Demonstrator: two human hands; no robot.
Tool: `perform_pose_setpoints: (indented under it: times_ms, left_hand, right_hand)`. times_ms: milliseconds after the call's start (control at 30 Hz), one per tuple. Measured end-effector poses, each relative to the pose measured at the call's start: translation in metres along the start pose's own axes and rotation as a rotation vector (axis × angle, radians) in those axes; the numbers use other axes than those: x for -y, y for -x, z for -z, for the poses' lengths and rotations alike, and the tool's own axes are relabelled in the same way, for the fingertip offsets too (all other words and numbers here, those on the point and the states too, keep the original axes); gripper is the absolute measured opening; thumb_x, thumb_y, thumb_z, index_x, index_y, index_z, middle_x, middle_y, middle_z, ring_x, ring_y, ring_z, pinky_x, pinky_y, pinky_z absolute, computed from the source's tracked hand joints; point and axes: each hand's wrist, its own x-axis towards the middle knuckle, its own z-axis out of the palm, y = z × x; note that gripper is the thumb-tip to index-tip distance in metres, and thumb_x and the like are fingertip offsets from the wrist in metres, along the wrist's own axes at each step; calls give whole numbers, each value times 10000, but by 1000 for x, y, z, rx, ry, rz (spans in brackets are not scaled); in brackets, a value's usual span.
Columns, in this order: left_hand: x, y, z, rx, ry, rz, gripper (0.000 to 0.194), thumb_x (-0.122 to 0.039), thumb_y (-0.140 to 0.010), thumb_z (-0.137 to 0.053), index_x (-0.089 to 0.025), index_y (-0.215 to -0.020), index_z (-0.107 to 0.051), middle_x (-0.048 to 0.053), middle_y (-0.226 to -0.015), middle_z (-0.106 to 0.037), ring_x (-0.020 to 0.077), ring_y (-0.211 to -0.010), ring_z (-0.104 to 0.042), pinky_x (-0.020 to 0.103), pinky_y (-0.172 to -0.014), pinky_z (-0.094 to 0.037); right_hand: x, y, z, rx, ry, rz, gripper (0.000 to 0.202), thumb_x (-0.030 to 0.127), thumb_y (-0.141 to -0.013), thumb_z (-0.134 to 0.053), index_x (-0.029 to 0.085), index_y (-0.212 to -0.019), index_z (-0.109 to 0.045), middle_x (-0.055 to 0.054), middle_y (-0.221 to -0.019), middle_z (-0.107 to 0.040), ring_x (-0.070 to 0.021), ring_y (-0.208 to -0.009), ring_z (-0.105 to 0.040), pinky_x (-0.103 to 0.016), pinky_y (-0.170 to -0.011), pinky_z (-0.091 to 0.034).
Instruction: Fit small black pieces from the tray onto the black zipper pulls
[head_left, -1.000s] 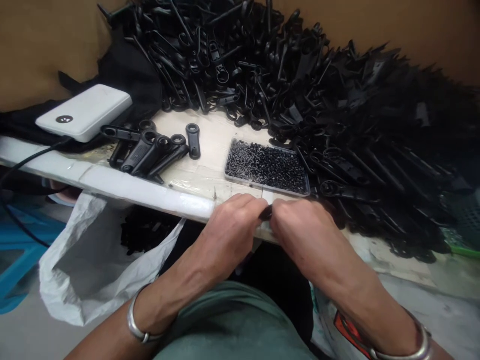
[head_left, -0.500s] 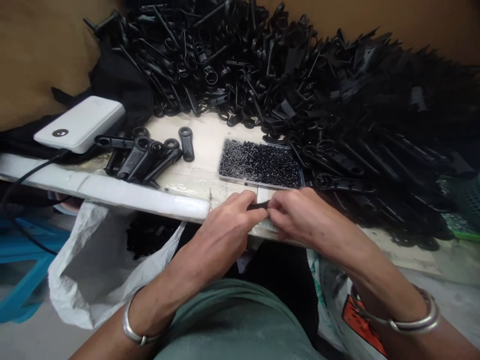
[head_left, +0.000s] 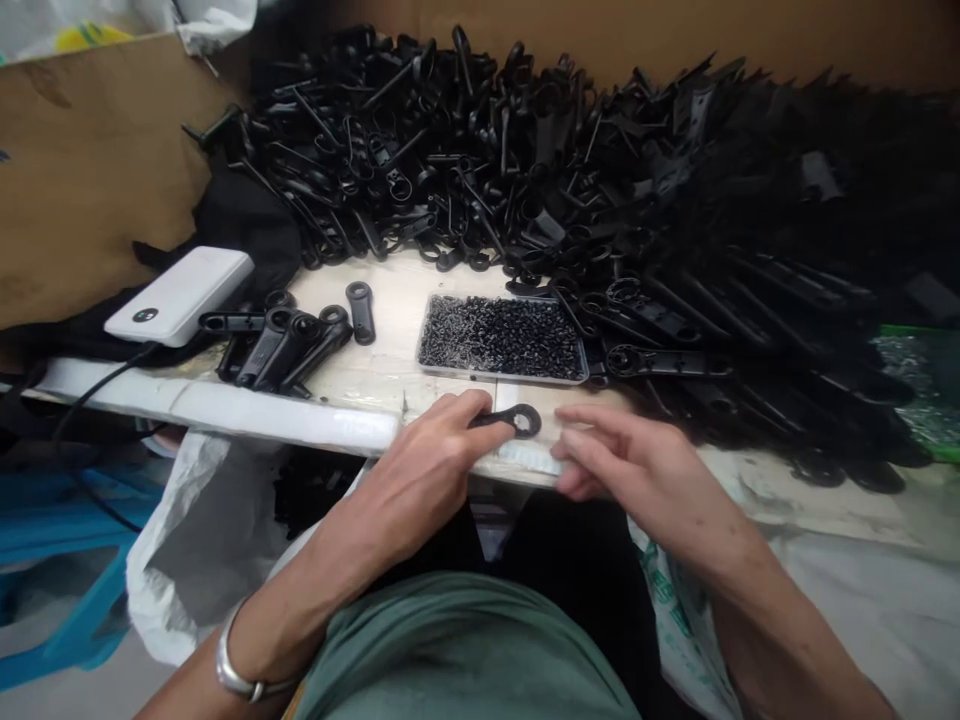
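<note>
The left hand pinches a black part between thumb and fingers, its ring end sticking out towards the right hand, just above the bench at its front edge. How complete this part is cannot be told, as the fingers hide its other end. To the left hand's left, beyond it, lie a small cluster of similar parts and one loose part beside them; whether these are finished does not show. Past both hands rises a large heap of such parts, far more than the cluster holds, so much seems left if the heap is unworked. Just beyond the left hand, a shallow tray holds many small pieces. The left hand reaches in from the lower left, back up, wrist nearly straight. The right hand comes from the lower right, somewhat blurred, fingers loosely bent and pointing left, thumb and forefinger parted near the ring end but not touching it. It appears released; a tiny piece hidden in the curled fingers cannot be ruled out.
</note>
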Motion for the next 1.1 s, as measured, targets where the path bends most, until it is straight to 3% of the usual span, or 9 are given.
perform_pose_setpoints:
  times_ms: [167, 267, 367, 533, 600, 700, 900, 1000, 1100]
  left_hand:
    - [1, 6, -8, -135, 167, -43, 555, 82, -799, -363, -233, -1219, -540, 56, -1216, -473, 143, -1101, -511, 241, -924, -432]
    - [-4, 5, -8, -123, 171, -47, 558, 81, -798, -353, -222, -1230, -532, 62, -1194, -482, 147, -1084, -519, 249, -923, -443]
    - [-6, 3, -8, -80, 115, -35, 544, 68, -795, -329, -209, -1214, -538, 87, -1197, -491, 188, -1076, -532, 312, -906, -476]
    - [-1, 2, -11, -85, 54, -63, 599, 67, -732, -322, -227, -1209, -535, 96, -1214, -506, 213, -1042, -565, 340, -847, -524]
    - [2, 2, -17, -152, 52, -65, 647, 67, -718, -325, -256, -1249, -507, 81, -1221, -504, 193, -1040, -577, 306, -841, -526]
    - [6, 4, -27, -258, 56, -79, 606, 46, -758, -332, -267, -1244, -517, 74, -1238, -504, 180, -1082, -575, 272, -872, -517]
    - [4, 6, -44, -353, 28, -101, 521, -54, -882, -375, -300, -1332, -466, 78, -1366, -453, 192, -1213, -531, 255, -924, -512]
    - [-5, 5, -41, -396, 0, -126, 486, -160, -927, -436, -326, -1384, -408, 62, -1425, -425, 201, -1242, -512, 273, -959, -501]
    - [-14, 4, -26, -411, -10, -190, 473, -241, -949, -443, -321, -1411, -376, 49, -1488, -366, 212, -1300, -452, 304, -1014, -464]
  right_hand:
    - [0, 0, -13, 7, -374, -27, 564, 344, -854, -629, 117, -1345, -470, -130, -1004, -718, -206, -815, -725, -304, -696, -619]
    - [0, -4, -17, 64, -555, -24, 553, 340, -823, -678, 116, -1300, -513, -138, -1065, -707, -216, -868, -721, -311, -775, -608]
    - [-3, -8, -19, 63, -633, -22, 518, 320, -776, -731, 101, -1219, -574, -134, -1018, -723, -206, -796, -729, -312, -788, -599]
    - [-4, -10, -23, 37, -662, -10, 519, 339, -720, -774, 106, -1156, -616, -108, -926, -739, -188, -739, -726, -296, -734, -594]
    - [-3, -11, -25, 40, -662, 5, 525, 333, -705, -783, 102, -1147, -619, -99, -904, -738, -177, -745, -721, -281, -723, -588]
    - [-1, -12, -28, 13, -655, 37, 519, 315, -706, -783, 99, -1146, -610, -79, -869, -734, -152, -713, -708, -264, -705, -578]
    - [5, -13, -30, -71, -613, 127, 436, 320, -739, -751, 120, -1104, -622, -43, -813, -721, -107, -615, -663, -233, -632, -558]
    - [16, -9, -16, -82, -528, 191, 378, 317, -754, -732, 142, -1079, -650, -43, -842, -720, -106, -604, -653, -238, -605, -555]
    - [30, -1, 17, -134, -365, 284, 316, 316, -791, -693, 186, -1078, -681, -38, -887, -714, -101, -604, -643, -239, -583, -553]
